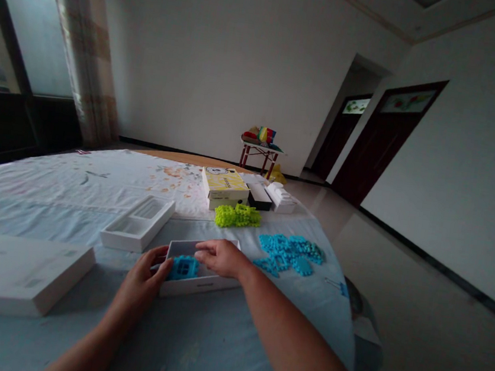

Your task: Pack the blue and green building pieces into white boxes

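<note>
A white open box (200,287) stands in front of me on the cloth, with blue plastic building pieces (184,267) in its left part. One of these pieces has a window-like grid. My left hand (147,272) grips the box's left wall, fingers outside and thumb over the rim beside the blue pieces. Over the box's right part is my right hand (221,258), its fingers stretched to the left with a gap between them and the thumb side. Nothing shows in it. A pile of loose blue pieces (288,253) lies right of the box.
Lime-green pieces (237,215) lie behind the box, before a yellow-and-white carton (225,186). A black-and-white tray (259,197) and white packaging (280,198) stand beside it. To the left are a white divided tray (135,232) and a large white box (18,272). The round table's edge (351,316) curves along the right.
</note>
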`<state>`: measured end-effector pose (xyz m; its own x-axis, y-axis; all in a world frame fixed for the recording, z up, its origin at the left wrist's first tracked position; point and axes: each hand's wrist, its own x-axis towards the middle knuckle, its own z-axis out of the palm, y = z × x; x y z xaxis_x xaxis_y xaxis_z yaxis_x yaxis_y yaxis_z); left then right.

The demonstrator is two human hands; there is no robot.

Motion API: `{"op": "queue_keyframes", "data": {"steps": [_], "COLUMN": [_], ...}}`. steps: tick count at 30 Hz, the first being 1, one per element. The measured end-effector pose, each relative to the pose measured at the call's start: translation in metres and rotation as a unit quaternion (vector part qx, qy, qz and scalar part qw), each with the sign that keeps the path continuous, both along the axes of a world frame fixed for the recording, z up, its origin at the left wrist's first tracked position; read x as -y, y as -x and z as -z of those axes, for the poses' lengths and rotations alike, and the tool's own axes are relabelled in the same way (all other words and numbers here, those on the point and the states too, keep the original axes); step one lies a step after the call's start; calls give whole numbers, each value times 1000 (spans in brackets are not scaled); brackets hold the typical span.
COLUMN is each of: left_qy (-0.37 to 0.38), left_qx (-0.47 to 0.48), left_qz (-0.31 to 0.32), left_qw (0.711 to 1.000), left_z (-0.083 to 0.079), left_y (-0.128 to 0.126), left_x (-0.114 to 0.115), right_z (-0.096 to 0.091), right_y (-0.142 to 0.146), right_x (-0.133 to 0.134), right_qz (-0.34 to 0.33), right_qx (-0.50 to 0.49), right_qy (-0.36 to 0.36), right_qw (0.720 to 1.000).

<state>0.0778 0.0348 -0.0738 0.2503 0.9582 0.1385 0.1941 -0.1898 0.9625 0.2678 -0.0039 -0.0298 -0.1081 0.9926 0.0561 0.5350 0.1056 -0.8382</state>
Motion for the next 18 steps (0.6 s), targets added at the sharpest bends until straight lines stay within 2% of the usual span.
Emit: {"op": "queue_keyframes", "data": {"steps": [2, 5, 7, 9, 11, 14, 18], "left_qy": [-4, 3, 7, 4, -2, -4, -24], "left_qx": [-6, -15, -19, -23, -30, -37, -50], "left_qz": [-6, -14, -14, -16, -22, -28, -29], "left_qw": [1000, 1000, 1000, 1000, 999, 999, 998], "left_z": [0, -2, -3, -2, -1, 0, -4], "left_y": [0, 1, 1, 1, 1, 2, 1], "left_x": [0, 0, -1, -2, -3, -5, -3], "right_z": [-4, -6, -4, 1, 9, 23, 37], "right_y": [-13, -49, -81, -116, -148, -183, -199], "right_x": [4, 13, 22, 33, 47, 66, 82], "right_qz": [48, 130, 204, 290, 367, 432, 468], "right_qx": [-30, -68, -44, 25, 114, 214, 286], "right_qy": [-49, -116, -148, -167, -162, -120, -57], "right_qw": [997, 982, 967, 942, 909, 868, 834]}}
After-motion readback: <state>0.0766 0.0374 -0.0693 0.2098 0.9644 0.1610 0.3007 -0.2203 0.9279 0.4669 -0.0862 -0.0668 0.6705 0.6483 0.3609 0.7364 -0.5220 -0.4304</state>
